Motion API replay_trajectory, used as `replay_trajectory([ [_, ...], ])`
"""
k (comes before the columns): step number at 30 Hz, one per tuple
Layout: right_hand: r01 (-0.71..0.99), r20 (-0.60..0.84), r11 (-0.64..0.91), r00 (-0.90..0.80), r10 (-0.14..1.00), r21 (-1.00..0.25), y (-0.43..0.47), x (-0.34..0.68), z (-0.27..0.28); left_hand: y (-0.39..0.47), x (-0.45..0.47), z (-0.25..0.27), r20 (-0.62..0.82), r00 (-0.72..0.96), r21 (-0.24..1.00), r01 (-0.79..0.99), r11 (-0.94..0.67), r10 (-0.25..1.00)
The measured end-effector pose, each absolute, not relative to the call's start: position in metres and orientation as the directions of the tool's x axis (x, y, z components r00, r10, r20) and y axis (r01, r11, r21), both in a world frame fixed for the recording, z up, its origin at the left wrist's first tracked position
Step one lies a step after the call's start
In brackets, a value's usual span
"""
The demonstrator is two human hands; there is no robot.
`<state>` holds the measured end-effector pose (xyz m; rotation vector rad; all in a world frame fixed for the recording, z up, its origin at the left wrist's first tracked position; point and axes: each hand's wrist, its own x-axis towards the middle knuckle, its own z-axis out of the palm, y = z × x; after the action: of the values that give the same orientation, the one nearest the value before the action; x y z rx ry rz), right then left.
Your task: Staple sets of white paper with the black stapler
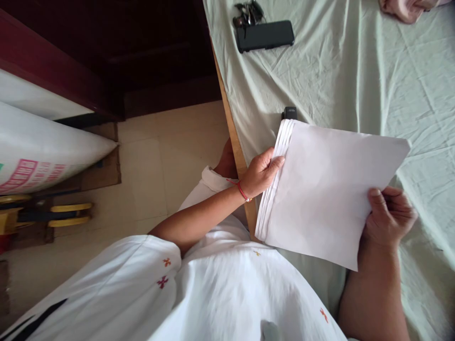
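Observation:
White paper (pixel 327 189) is held above the green cloth, its left side gathered into several narrow folded layers like a pleated strip. My left hand (pixel 262 173) grips these layers at the left edge, thumb on top and the other fingers hidden beneath. A red string bracelet circles that wrist. At the right edge, my right hand (pixel 390 215) pinches the paper between its thumb and curled fingers. Just beyond the paper's far left corner lies a small black stapler-like object (pixel 290 112), mostly covered by the sheet, so its kind is unclear.
A pale green cloth (pixel 341 71) covers the bed or table, with a wooden edge (pixel 227 109) along its left. A black phone (pixel 266 36) and keys (pixel 249 13) lie at the back. Pink fabric (pixel 405 9) is at far right. On the floor stands a white printed sack (pixel 46 147).

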<state>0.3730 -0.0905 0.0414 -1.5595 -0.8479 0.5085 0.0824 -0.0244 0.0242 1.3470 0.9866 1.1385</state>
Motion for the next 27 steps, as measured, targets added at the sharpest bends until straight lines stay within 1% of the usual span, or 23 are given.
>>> replay_trajectory([
  [18,0.251,0.121,-0.044,0.605,0.787,-0.967,-0.0908,0.3681,0.0467,-0.0260,0.0824,0.0306,0.076,0.192,0.996,0.036,-0.085,0.978],
  [27,0.227,0.090,-0.064,0.606,0.790,-0.972,-0.0902,0.3672,0.0470,-0.0248,0.0814,0.0293,0.126,0.190,0.987,0.072,-0.142,0.974],
])
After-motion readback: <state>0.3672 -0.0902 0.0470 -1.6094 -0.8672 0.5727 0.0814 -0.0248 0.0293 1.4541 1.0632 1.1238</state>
